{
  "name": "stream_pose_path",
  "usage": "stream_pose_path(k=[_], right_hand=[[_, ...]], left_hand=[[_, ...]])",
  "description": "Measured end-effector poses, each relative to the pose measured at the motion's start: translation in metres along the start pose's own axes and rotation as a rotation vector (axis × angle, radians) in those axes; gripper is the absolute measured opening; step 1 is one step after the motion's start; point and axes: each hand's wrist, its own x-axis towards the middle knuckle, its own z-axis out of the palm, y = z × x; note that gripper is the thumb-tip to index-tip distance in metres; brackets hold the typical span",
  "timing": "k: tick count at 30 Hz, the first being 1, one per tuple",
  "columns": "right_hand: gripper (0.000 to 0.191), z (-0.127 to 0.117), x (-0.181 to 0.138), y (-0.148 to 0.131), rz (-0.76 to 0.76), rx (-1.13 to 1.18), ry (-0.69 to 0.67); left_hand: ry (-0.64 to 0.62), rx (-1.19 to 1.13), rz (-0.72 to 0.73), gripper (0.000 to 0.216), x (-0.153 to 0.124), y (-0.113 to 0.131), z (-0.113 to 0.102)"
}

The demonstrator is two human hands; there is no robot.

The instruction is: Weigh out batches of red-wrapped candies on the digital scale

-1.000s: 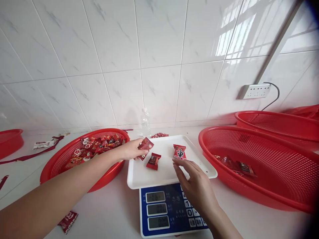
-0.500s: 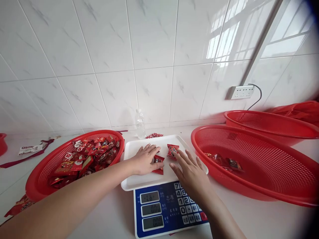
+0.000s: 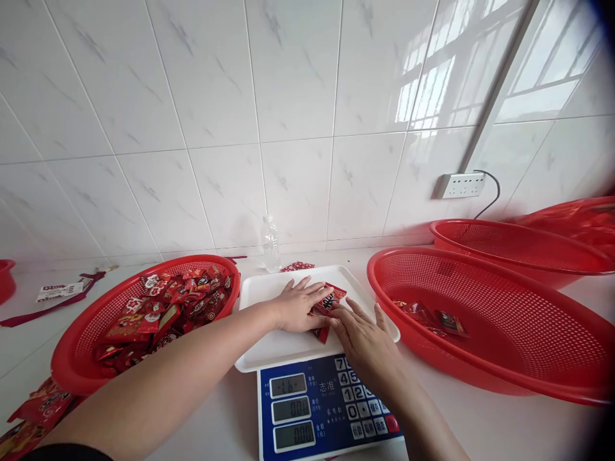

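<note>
My left hand [image 3: 300, 306] lies palm down with fingers spread over small red snack packets on the white scale tray [image 3: 269, 349]. One red packet [image 3: 335, 296] shows between its fingers and my right hand. Part of a second red packet [image 3: 321, 334] sticks out below the left hand; the rest is covered. My right hand [image 3: 366, 336] comes in from the right, fingers apart, its fingertips touching the packets beside the left hand. Below the tray is the blue panel of a digital scale [image 3: 331, 410], with three displays and a keypad partly hidden by my right forearm.
On the left stands a red basket [image 3: 67, 346] heaped with red packets. To the right, another red basket [image 3: 519, 326] holds a few packets, with a further red basket [image 3: 523, 246] behind it. A clear plastic bottle [image 3: 270, 246] stands by the tiled wall, near a patterned red packet [image 3: 298, 266].
Both hands have come together over the tray. The left hand has moved right with the lower packet, and the two packets that lay apart are now close together.
</note>
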Motion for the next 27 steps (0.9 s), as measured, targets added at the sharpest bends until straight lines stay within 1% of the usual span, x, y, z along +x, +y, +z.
stream_pose_path(k=[5, 8, 10, 12, 14, 16, 17, 18, 20, 21, 22, 23, 25, 27], right_hand=[[0.026, -0.001, 0.000, -0.004, 0.016, 0.000, 0.060], [0.029, 0.001, 0.001, -0.003, 0.003, -0.022, 0.106], [0.036, 0.002, 0.001, -0.002, 0.002, -0.016, 0.203], [0.044, 0.003, 0.000, -0.002, 0.006, 0.002, 0.352], [0.051, 0.003, -0.001, -0.004, -0.038, 0.028, 0.455], [0.056, 0.001, -0.003, -0.007, -0.128, 0.066, 0.481], [0.058, 0.000, -0.003, -0.008, -0.160, 0.092, 0.494], [0.059, -0.002, -0.004, -0.009, -0.168, 0.122, 0.514], [0.058, -0.005, -0.006, -0.011, -0.118, 0.188, 0.563], [0.057, -0.006, -0.007, -0.012, -0.084, 0.217, 0.579], [0.056, -0.007, -0.008, -0.013, -0.059, 0.242, 0.586], [0.055, -0.008, -0.009, -0.014, -0.046, 0.260, 0.583], [0.053, -0.007, -0.010, -0.016, -0.042, 0.288, 0.546], [0.050, -0.004, -0.012, -0.017, -0.047, 0.307, 0.498]], left_hand=[[0.096, 0.004, 0.015, 0.064, -0.006, 0.008, 0.004], [0.136, 0.016, -0.029, 0.060, -0.011, 0.010, 0.010], [0.155, -0.003, -0.056, 0.064, -0.015, 0.008, 0.013], [0.195, -0.043, -0.062, 0.069, -0.020, 0.003, 0.012], [0.275, -0.079, -0.044, 0.067, -0.030, -0.007, 0.007], [0.364, -0.114, -0.066, 0.062, -0.046, -0.022, -0.005], [0.405, -0.136, -0.108, 0.059, -0.056, -0.032, -0.012], [0.440, -0.161, -0.180, 0.056, -0.067, -0.043, -0.019], [0.466, -0.203, -0.374, 0.047, -0.095, -0.065, -0.032], [0.434, -0.225, -0.481, 0.041, -0.110, -0.076, -0.036], [0.332, -0.244, -0.570, 0.037, -0.125, -0.086, -0.040], [0.251, -0.257, -0.625, 0.034, -0.140, -0.095, -0.041], [0.107, -0.267, -0.688, 0.025, -0.169, -0.106, -0.041], [-0.009, -0.269, -0.715, 0.020, -0.191, -0.110, -0.036]])
